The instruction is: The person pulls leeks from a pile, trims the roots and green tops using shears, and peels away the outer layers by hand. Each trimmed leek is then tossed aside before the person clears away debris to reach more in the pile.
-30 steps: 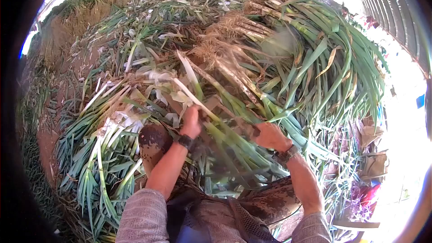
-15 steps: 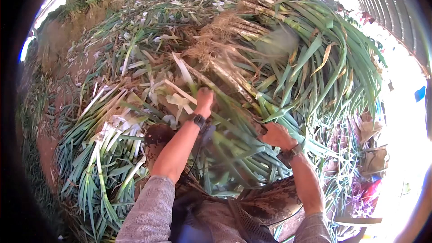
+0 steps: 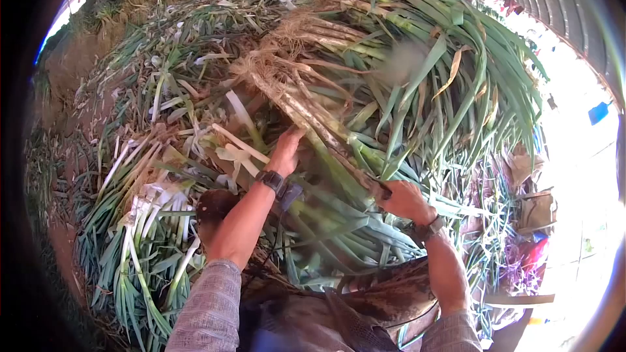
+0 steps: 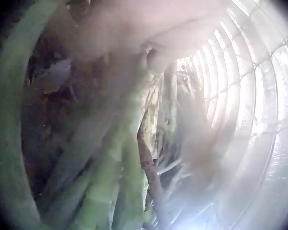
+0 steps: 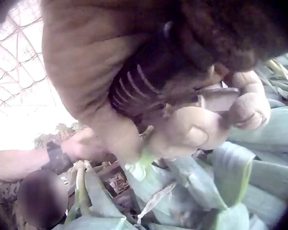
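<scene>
In the head view my left hand [image 3: 287, 150] grips a soil-streaked leek stalk [image 3: 319, 140] whose brown roots [image 3: 261, 68] point up and left. Blurred in the left wrist view, that hand [image 4: 153, 28] lies over green stalks [image 4: 105, 167]. My right hand [image 3: 404, 201] is near the leaf end of the stalks, curled round a dark object. The right wrist view shows its fingers round a dark ribbed handle [image 5: 139, 84], with a green leaf piece [image 5: 143, 165] beside a finger. A pale peeled leek [image 3: 238, 143] lies left of my left hand.
A large heap of unpeeled leeks [image 3: 450, 98] fills the upper right. Pale-stemmed leeks [image 3: 153, 205] are piled at the lower left. Leaf scraps [image 3: 156, 65] cover the ground beyond. A brown box [image 3: 538, 212] stands at the right.
My left hand has let go of the pale leek, moved up and right, and taken hold of the soil-streaked stalk. My right hand has shifted slightly right, still holding the dark object.
</scene>
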A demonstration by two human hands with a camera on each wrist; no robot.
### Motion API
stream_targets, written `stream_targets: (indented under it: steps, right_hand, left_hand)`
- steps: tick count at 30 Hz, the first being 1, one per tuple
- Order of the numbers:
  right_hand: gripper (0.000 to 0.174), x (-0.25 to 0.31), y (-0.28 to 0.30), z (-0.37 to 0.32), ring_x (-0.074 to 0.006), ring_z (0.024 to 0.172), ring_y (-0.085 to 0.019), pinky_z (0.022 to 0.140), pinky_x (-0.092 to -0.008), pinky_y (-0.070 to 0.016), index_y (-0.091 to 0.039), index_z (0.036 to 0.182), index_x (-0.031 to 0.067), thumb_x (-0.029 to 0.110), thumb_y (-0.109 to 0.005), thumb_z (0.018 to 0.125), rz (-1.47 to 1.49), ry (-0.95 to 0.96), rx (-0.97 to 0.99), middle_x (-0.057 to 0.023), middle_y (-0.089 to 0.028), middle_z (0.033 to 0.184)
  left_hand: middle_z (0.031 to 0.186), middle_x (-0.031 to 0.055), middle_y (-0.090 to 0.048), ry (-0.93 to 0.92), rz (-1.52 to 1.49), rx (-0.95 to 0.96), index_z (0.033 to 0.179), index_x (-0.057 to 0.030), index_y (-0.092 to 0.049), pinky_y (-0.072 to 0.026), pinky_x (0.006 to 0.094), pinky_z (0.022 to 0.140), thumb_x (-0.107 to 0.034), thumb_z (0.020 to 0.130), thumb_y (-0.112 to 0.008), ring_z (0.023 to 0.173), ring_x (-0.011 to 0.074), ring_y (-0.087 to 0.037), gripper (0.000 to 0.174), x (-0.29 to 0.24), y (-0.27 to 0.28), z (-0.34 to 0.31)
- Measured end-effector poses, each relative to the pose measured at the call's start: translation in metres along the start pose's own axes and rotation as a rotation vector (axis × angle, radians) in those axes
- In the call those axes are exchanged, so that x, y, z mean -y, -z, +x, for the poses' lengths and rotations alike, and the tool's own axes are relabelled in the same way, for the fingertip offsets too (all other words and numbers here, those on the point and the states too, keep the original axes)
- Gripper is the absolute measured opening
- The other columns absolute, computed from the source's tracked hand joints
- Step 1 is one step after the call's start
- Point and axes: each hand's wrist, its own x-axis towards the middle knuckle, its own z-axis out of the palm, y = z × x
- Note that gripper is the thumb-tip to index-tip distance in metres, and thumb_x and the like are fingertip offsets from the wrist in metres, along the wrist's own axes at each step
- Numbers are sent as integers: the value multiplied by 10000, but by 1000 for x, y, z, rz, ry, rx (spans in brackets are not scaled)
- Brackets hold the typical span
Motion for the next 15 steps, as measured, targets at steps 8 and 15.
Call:
stream_targets:
  steps: [8, 15]
  right_hand:
    - [343, -11, 3, -31, -376, 664, -634, 645, -470, -500, -699, 834, 68, 373, -555, 896, 33, 72, 29, -170, -647, 689]
    - [339, -8, 4, -31, -389, 658, -626, 639, -479, -497, -677, 806, 65, 373, -564, 892, 105, 179, 13, -178, -641, 692]
  left_hand:
    - [1158, 57, -575, -61, -167, 352, 1177, -131, -553, -484, 412, 877, -329, 924, -642, 1052, 230, -568, 334, 2, 17, -19]
    - [1153, 39, -568, -154, -61, 147, 1194, -119, -549, -498, 399, 861, -339, 898, -691, 1012, 197, -571, 395, 5, 10, -44]
